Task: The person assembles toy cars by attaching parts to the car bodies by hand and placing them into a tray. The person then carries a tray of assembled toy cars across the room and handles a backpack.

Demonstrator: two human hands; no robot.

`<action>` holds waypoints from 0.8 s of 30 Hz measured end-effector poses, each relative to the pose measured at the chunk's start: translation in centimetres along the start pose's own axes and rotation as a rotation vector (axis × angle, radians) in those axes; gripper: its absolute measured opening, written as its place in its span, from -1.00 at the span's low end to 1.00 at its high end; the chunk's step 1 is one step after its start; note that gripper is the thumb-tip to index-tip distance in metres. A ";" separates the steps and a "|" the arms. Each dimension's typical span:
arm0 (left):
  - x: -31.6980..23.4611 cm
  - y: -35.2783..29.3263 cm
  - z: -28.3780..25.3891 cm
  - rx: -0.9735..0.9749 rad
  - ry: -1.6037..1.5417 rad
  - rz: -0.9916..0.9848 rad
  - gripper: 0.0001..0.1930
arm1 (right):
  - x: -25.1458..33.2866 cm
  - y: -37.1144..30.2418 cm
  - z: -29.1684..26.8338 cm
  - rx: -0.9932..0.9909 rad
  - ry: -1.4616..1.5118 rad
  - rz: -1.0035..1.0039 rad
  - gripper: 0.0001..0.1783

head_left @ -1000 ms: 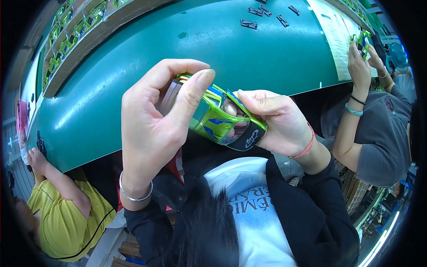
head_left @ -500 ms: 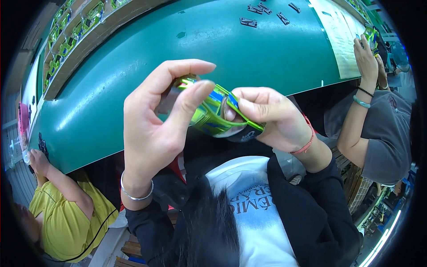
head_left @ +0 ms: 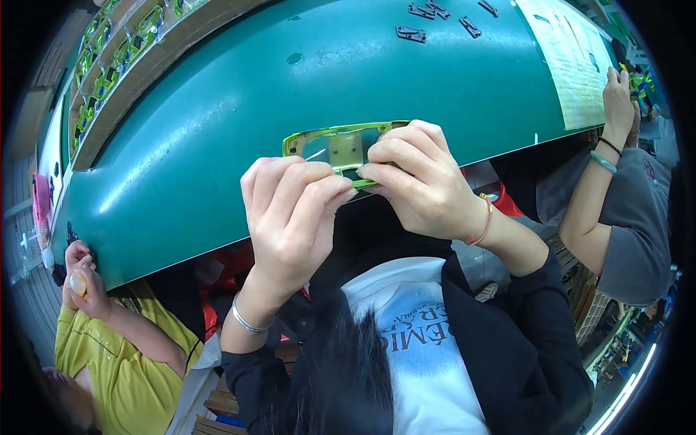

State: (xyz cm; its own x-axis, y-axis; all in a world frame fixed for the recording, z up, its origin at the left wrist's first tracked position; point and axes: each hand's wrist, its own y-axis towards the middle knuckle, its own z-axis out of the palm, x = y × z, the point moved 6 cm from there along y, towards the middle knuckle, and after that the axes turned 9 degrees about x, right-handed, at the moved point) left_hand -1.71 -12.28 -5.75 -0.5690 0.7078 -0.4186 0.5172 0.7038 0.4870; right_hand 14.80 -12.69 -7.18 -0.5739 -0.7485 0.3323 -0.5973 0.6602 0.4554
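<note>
- Upper left: a compartmented cardboard tray (head_left: 145,76) curves along the rim.
- Centre left: a wide stretch of green table (head_left: 217,159) separates tray from hands; its near edge runs behind both wrists.
- Centre: the left hand (head_left: 290,210) pinches the lower rim of a green shell (head_left: 346,150).
- Right of centre: the right hand (head_left: 428,181) pinches that rim too.
- Upper right: black parts (head_left: 412,34), then a paper sheet (head_left: 569,72) reaching the table's edge.

Wide fisheye view from the left camera on my head, facing down across the near edge of the tabletop (head_left: 210,192). My left hand (head_left: 290,210) and right hand (head_left: 428,181) lie close to the lens, mid-frame; the cardboard tray (head_left: 133,85), farther off, bends along the tabletop's left side.
</note>
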 end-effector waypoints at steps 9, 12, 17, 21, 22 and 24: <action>0.0 0.8 0.0 0.146 -0.028 -0.050 -0.76 | -0.6 0.5 0.0 0.020 0.099 0.072 -0.77; -0.2 1.3 -0.3 0.231 -0.059 -0.100 -0.75 | -0.7 0.8 -0.1 0.024 0.091 0.060 -0.75; -0.5 1.0 0.7 0.169 0.083 -0.029 -0.74 | -0.5 1.3 -0.3 0.016 0.040 0.004 -0.83; -0.9 0.9 1.3 0.051 0.109 -0.001 -0.76 | -0.8 1.7 -0.3 0.004 0.172 -0.035 -0.74; -0.9 0.9 1.2 0.014 0.088 0.003 -0.77 | -0.8 2.1 -0.4 0.004 0.178 -0.075 -0.75; -1.3 0.9 1.0 0.000 0.110 0.002 -0.78 | -0.7 2.3 -0.9 0.001 0.178 -0.119 -0.76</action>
State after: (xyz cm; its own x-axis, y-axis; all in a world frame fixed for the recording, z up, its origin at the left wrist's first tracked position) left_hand 0.13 -12.50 -5.55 -0.6348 0.6980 -0.3314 0.5179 0.7026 0.4880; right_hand 14.32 -10.68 -5.62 -0.3913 -0.8207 0.4164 -0.6559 0.5661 0.4993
